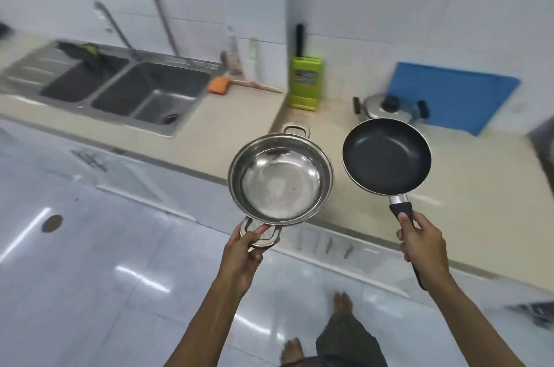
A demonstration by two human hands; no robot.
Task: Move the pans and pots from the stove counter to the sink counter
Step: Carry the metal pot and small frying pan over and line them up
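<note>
Your left hand (244, 250) is pinching the near loop handle of the steel pot (281, 178), thumb lying over the top of the loop and fingers curled underneath, so the grip is narrow and closed on the metal. Your right hand (421, 242) is wrapping fully around the black handle of the frying pan (386, 156), thumb pressing along the top toward the pan and the handle's end sticking out behind your wrist. Both forearms are reaching forward and up from the bottom of the view, roughly parallel, the left one angling slightly inward. You are holding the pot and the pan side by side in the air, close together but not touching, both open and empty, both tipping their insides toward you. The pot is hanging over the front edge of the counter (233, 124); the pan is hovering above the counter surface. Beyond the pan, a lidded pot (389, 109) with black handles is sitting on the counter in front of a blue board (449, 91) leaning on the wall. A green knife block (305, 82) is standing in the corner, and an orange sponge (218, 85) is lying just right of the double sink (126, 88) far to the left. Your bare feet are showing on the glossy tiled floor (90, 291) below.
</note>
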